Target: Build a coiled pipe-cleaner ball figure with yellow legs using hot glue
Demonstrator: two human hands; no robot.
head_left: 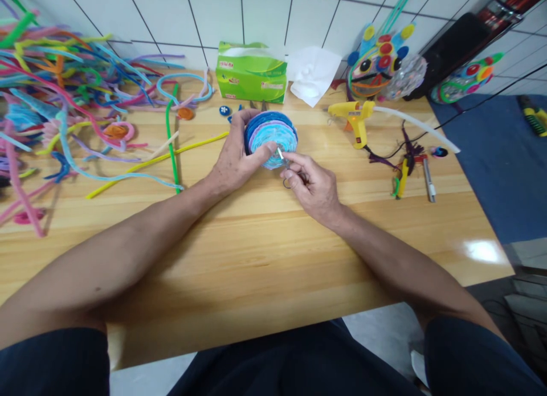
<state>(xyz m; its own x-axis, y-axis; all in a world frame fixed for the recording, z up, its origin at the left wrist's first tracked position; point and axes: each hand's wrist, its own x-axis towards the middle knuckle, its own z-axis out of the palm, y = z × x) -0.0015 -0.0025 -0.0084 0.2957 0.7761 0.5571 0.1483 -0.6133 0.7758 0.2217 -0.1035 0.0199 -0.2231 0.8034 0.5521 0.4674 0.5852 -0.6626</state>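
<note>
This looks like a craft workspace, with pipe cleaners [70,97] and a glue gun [359,121].

Tissue pack [251,80] behind disc [273,131], glue gun [358,117] right

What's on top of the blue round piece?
On the blue round piece: the thumb of the left hand, near centre. What look like scissors in the right hand reach over it; contact unclear. The surface under the thumb is hidden.
</note>
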